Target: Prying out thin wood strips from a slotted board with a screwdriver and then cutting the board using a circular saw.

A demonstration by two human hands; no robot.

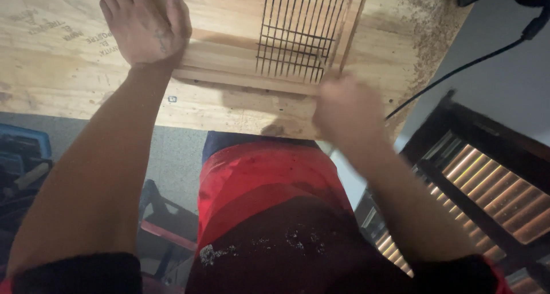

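Right hand blurred, grip unclear, left hand flat on pale wooden frame, black wire grid

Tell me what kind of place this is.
Probably a small woodworking shop. A plywood workbench dusted with sawdust, wooden slats under the left hand, a black wire grid, and a power cord.

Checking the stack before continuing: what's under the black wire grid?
The wire grid lies on pale wooden slats resting on the plywood bench. The left hand covers the slats' left end.
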